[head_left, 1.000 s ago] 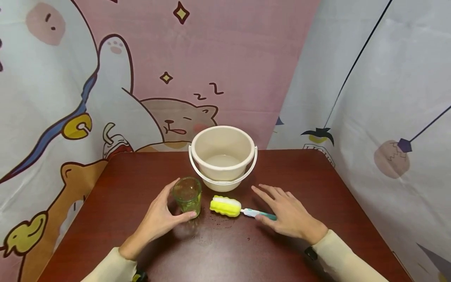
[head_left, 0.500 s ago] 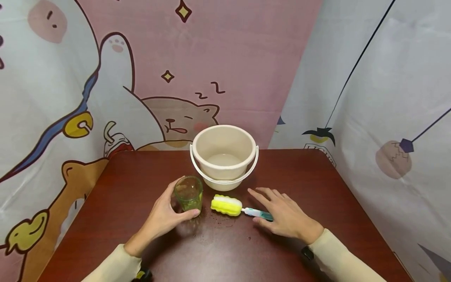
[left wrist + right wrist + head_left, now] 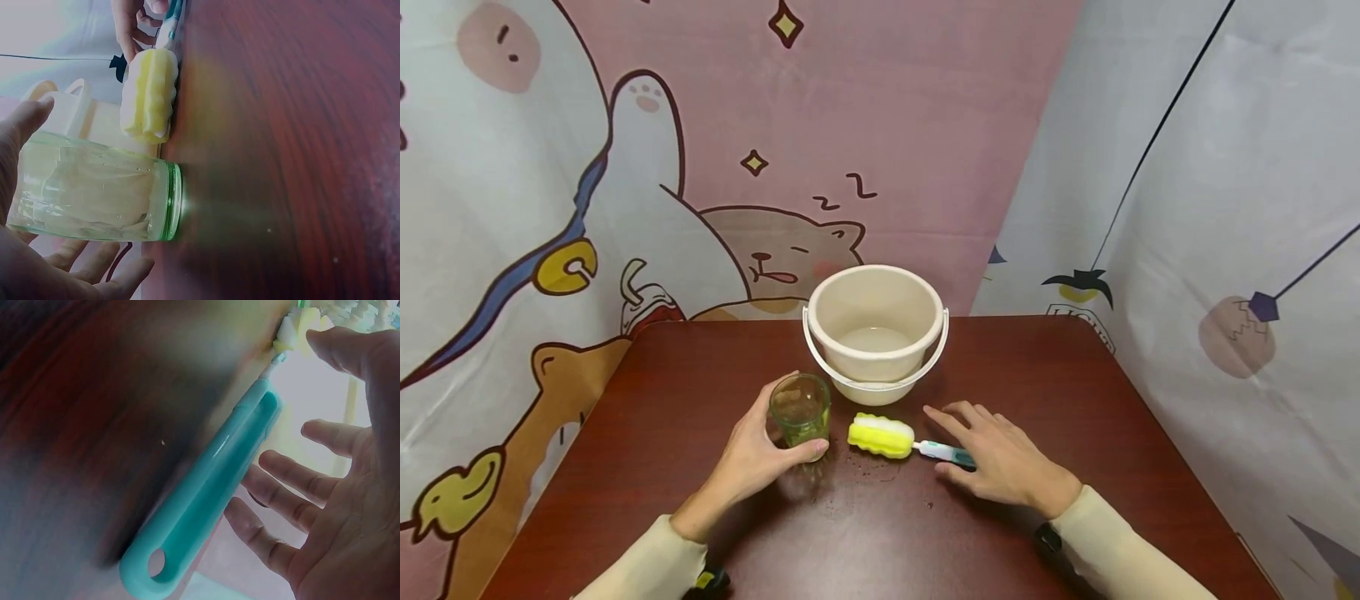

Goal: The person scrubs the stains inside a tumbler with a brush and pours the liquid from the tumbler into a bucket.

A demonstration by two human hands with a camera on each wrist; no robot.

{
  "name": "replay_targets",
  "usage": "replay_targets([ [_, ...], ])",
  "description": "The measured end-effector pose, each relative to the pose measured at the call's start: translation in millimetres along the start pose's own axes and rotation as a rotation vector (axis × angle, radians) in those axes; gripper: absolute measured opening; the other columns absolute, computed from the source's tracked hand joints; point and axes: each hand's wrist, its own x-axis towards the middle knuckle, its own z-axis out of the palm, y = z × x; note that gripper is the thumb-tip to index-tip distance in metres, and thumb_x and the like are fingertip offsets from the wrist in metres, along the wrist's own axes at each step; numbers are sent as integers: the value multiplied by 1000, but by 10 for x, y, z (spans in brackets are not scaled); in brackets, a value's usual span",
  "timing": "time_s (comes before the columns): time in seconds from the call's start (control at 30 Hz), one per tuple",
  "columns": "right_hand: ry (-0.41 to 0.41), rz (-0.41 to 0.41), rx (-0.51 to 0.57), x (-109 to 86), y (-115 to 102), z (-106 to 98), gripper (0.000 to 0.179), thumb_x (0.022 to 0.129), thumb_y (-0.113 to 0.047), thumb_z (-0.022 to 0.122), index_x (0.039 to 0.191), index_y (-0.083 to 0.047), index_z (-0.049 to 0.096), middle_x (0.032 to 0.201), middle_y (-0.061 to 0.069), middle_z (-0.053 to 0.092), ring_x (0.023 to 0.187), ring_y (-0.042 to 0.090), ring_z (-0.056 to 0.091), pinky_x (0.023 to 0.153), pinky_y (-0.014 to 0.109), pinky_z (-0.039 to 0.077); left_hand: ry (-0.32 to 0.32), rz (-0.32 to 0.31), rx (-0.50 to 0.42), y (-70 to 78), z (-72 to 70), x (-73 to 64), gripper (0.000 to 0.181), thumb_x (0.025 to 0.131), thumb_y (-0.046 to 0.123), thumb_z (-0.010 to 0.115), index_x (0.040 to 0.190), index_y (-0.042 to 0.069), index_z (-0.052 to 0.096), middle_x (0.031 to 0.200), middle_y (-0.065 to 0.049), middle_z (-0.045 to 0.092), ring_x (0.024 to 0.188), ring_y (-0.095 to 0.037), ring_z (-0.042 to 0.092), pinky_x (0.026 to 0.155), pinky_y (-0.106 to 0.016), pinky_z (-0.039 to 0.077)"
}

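A green-tinted drinking glass (image 3: 800, 410) stands upright at the left of the table, in front of the bucket. My left hand (image 3: 758, 454) reaches around it with thumb and fingers spread. A small gap shows between the thumb and the glass (image 3: 94, 190) in the left wrist view. To its right lies a bottle brush (image 3: 881, 437) with a yellow and white sponge head. Its teal handle (image 3: 206, 481) points right, towards my right hand (image 3: 1000, 458). That hand is spread over the handle's end, its fingers loosely bent and apart from each other, not closed round it.
Behind the brush stands a cream bucket (image 3: 876, 367) with its white bail handle hanging at the front. Small drops or specks dot the dark red wooden table (image 3: 880, 542). A printed cartoon cloth (image 3: 925, 125) hangs behind the table and along its sides.
My left hand has edged closer around the glass. The right hand has shifted slightly left along the brush handle. Glass, brush and bucket stay where they were.
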Motion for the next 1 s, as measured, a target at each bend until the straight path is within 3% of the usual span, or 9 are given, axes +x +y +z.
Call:
replay_targets([
  [0.27,11,-13,-37,16,6,39,80,104,-51,86,174,-30,55,150,2,67,119,20,70,91,47,64,29,-25,34,37,9,16,97,85,36,107,166,33,53,152,-6,72,136,-31,72,94,-39,66],
  [0.43,21,-21,-33,17,10,60,72,104,-45,87,168,-26,62,140,0,68,107,14,67,84,41,62,45,-37,41,55,26,18,91,85,35,107,161,31,57,145,-6,75,132,-29,72,90,-34,64],
  [0.73,-5,-22,9,14,16,86,58,106,-35,87,160,-23,69,130,-2,69,91,9,59,75,33,56,86,-45,96,74,90,26,92,80,40,110,155,29,59,139,-3,78,128,-26,75,96,-41,62],
  [0.87,16,-43,12,17,10,86,52,106,-31,87,155,-22,72,123,-3,68,86,8,57,71,31,54,101,-43,110,85,111,25,92,79,41,111,154,27,59,138,-3,79,129,-27,76,106,-48,60],
  [1.0,43,-71,31,23,3,90,47,105,-26,89,149,-21,75,115,-5,67,82,6,55,67,28,51,106,-59,120,103,139,30,94,77,43,111,153,25,57,137,-4,79,127,-26,76,107,-50,60],
])
